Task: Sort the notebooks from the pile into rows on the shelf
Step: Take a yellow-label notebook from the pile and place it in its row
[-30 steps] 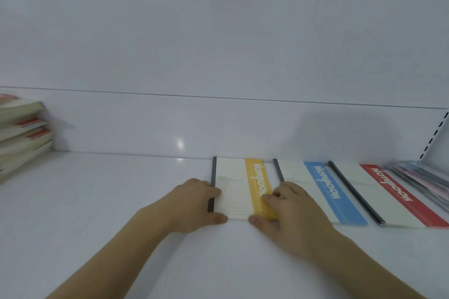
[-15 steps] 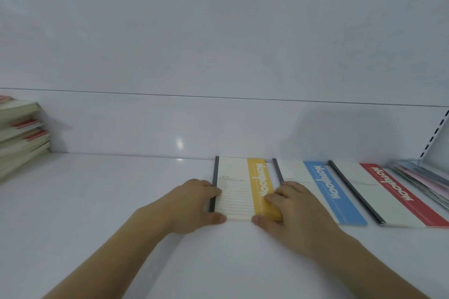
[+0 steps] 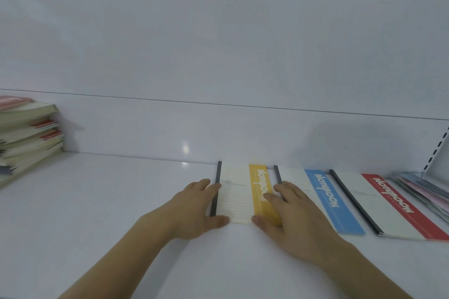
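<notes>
I press the yellow notebook [image 3: 240, 192] flat with my left hand [image 3: 194, 209] and right hand [image 3: 291, 218], fingers straight (it looks thin, light, likely slippery); I'd steady it at its edges.

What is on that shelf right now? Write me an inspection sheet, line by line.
Surface: glossy white shelf board with a white back panel.
Job's things: yellow-striped white notebook with a dark spine lies flat, leftmost in a row with the blue-striped white notebook and the red-striped white notebook; tall pile of cream-paged notebooks at far left.
Clutter: fanned stack of thin pastel booklets at far right.
Hands: left hand rests against the yellow notebook's spine edge; right hand presses flat on its yellow stripe.
Cables: nothing seen.
Surroundings: slotted white shelf upright at right.
</notes>
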`<state>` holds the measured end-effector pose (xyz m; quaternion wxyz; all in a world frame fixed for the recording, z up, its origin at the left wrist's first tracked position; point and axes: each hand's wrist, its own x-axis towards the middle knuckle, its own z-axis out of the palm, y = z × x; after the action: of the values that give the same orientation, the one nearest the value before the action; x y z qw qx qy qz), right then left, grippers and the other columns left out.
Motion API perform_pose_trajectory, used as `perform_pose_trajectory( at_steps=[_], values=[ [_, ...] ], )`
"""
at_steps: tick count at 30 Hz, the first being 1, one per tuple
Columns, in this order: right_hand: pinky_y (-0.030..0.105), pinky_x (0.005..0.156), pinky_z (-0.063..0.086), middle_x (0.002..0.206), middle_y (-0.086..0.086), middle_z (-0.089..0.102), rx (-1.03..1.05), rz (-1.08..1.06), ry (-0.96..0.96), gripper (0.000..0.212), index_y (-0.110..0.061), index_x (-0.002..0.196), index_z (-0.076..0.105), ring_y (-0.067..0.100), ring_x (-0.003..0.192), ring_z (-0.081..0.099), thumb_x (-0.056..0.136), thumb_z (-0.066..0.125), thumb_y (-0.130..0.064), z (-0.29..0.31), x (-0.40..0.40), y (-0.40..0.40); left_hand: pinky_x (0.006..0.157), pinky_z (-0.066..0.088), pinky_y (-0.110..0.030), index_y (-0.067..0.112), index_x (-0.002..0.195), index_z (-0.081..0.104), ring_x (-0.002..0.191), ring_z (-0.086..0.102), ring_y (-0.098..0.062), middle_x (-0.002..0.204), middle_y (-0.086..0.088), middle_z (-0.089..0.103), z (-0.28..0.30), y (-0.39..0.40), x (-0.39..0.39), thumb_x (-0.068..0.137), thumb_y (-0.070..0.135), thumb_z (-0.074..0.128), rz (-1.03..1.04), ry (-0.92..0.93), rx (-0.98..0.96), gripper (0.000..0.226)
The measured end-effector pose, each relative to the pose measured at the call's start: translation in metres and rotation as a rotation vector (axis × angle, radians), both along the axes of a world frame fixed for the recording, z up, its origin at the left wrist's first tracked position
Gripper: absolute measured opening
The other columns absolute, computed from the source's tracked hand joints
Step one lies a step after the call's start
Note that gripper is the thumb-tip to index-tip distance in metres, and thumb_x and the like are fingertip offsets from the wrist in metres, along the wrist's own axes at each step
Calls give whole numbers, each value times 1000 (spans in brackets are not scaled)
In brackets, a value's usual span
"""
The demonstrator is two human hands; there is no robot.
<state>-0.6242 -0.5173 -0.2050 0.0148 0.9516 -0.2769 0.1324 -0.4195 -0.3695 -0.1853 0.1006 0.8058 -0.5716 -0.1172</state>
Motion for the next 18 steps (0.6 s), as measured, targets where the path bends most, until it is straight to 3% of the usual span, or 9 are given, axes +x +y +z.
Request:
perform_pose_trajectory(
  at_steps=[2,7,12,18],
  values=[
    [31,116,23,150,-4,38,-10,-2,-40,85,-28,142,46,17,145,20,82,14,-79,3,3,3,121,22,-33,26,157,18,149,19,-17,163,4,19,2,7,-5,94,62,49,63,-55,-96,79],
    [35,120,16,159,3,25,4,52,-64,89,-24,148,37,21,150,11,83,9,-78,9,21,30,118,22,-31,22,153,31,147,27,-18,159,2,31,0,37,-7,99,54,43,224,-241,-335,64],
    [32,120,-1,164,-2,-8,44,103,-30,92,-26,156,4,16,149,-12,80,-2,-79,21,45,80,122,12,-33,25,157,20,152,14,-18,165,2,17,9,83,6,99,60,33,321,-323,-367,69],
    [32,119,-6,163,-2,-12,-14,148,-34,85,-25,156,0,15,148,-17,86,2,-73,46,95,157,125,12,-36,25,158,16,153,8,-18,166,3,14,24,168,39,98,63,27,379,-356,-417,71]
  ],
)
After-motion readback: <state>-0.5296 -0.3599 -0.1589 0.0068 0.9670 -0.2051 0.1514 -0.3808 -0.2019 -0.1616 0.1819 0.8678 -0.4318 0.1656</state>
